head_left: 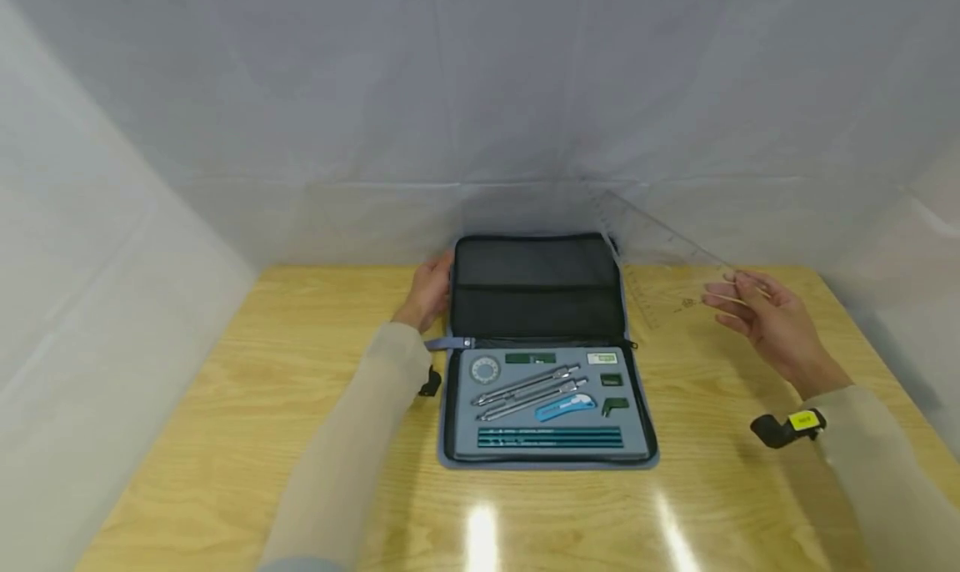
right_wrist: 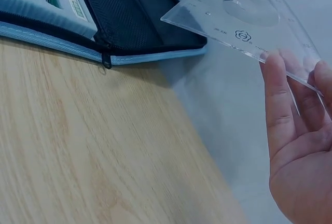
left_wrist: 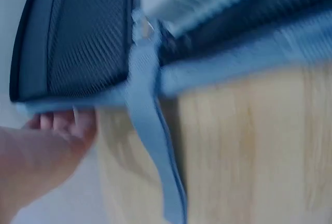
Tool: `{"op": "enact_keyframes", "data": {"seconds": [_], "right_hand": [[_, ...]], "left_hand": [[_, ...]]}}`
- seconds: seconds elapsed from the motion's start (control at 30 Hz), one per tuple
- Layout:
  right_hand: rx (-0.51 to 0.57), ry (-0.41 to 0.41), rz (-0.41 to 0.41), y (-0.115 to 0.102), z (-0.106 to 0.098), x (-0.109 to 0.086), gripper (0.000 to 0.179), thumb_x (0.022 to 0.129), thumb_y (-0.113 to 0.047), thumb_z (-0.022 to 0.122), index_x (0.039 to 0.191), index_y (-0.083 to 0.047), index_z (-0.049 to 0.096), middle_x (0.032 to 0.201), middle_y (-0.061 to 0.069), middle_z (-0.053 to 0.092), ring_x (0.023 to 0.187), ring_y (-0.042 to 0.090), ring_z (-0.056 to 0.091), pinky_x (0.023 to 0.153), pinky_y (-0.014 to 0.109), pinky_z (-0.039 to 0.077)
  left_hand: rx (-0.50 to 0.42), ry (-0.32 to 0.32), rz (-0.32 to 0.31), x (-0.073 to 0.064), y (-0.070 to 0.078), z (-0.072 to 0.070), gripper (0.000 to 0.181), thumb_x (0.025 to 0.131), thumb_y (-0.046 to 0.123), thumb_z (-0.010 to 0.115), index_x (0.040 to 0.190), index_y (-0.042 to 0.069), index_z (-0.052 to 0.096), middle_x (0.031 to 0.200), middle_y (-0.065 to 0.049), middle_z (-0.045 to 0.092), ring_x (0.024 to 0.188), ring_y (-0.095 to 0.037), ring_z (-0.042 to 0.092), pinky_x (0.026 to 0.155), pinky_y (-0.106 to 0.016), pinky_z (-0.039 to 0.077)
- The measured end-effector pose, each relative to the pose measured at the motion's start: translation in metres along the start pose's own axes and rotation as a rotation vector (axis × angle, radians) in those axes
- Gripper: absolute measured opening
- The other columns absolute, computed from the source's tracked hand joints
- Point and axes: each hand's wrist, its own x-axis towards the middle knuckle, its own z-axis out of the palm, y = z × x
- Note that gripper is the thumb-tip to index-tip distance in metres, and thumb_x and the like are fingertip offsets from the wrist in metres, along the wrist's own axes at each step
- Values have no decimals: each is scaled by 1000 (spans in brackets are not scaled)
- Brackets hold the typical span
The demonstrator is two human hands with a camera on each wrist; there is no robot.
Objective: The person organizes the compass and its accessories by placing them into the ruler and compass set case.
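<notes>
A zipped drawing-set case (head_left: 551, 464) lies unfolded on the table, its dark mesh-pocketed lid (head_left: 540, 309) raised at the back. My left hand (head_left: 430, 293) holds the lid's left edge, with fingers partly hidden behind it; the left wrist view shows those fingers (left_wrist: 62, 122) against the blue border. To the right, my right hand (head_left: 772, 322) pinches one corner of a clear plastic set square (head_left: 660, 259) above the table. In the right wrist view, the set square (right_wrist: 233, 24) shows printed marks and a curved cut-out.
The grey tray holds two silver compasses (head_left: 528, 391), a blue cutter (head_left: 565, 407), dark green pencils (head_left: 550, 438), a round dial-like piece (head_left: 484, 369), an eraser (head_left: 602, 358) and small green pieces. A strap (left_wrist: 150, 99) hangs off the case's left side. White sheeting (head_left: 375, 122) stands behind the wooden table (head_left: 300, 422).
</notes>
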Motion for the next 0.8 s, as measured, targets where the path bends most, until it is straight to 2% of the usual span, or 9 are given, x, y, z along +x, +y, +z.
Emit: {"op": "enact_keyframes", "data": {"seconds": [0.07,0.13,0.2,0.27,0.37,0.5,0.67,0.73,0.8], "right_hand": [[0,-7,0,1,1,1,28,103,-2,29,123,6,48,117,18,64,104,27,63,84,34,50],[-5,-11,1,1,2,3,28,103,-2,30,122,5,48,117,18,64,105,27,63,85,34,50],[-1,-13,4,2,3,5,27,103,-1,30,122,5,49,116,18,64,105,27,63,85,34,49],[14,-11,10,2,6,7,27,103,-1,31,121,5,50,116,19,64,105,27,63,85,34,50],[37,-10,20,2,9,11,28,103,-1,32,121,5,52,114,19,64,104,28,63,84,34,50],[51,-38,8,5,12,19,30,102,2,30,119,7,55,114,22,64,106,30,62,87,36,47],[61,-104,-5,8,21,33,35,101,6,26,119,11,56,117,25,62,111,34,57,92,38,40],[40,-114,-2,9,27,40,34,101,7,28,120,12,55,117,24,62,113,33,57,94,38,39],[-25,-117,-2,10,34,48,33,101,7,30,122,13,54,117,22,62,114,31,57,95,37,39]], "left_hand": [[22,16,12,-1,2,3,53,99,44,45,137,7,47,94,-3,53,74,-12,51,65,-25,44],[16,28,33,-2,3,7,56,98,45,46,139,5,46,115,-8,56,95,-17,55,83,-28,45],[-10,25,66,-3,3,9,58,99,44,46,140,3,44,139,-9,46,122,-20,44,102,-32,35],[-41,23,92,-3,4,10,60,99,44,46,141,2,42,146,-10,39,133,-22,35,109,-34,27],[-64,12,123,-4,4,10,63,98,47,45,144,4,38,150,-8,34,137,-21,29,111,-34,22],[-97,15,162,-7,2,12,67,98,51,43,146,5,36,150,-7,33,137,-21,29,111,-33,22],[-87,59,207,-12,3,16,65,100,50,38,148,6,34,152,-7,30,139,-20,25,112,-32,19],[-69,72,202,-13,4,16,66,100,51,35,148,7,32,153,-6,28,140,-19,23,112,-32,17],[-52,74,202,-12,4,15,66,100,51,33,149,7,32,154,-6,27,140,-19,22,112,-31,16]]}}
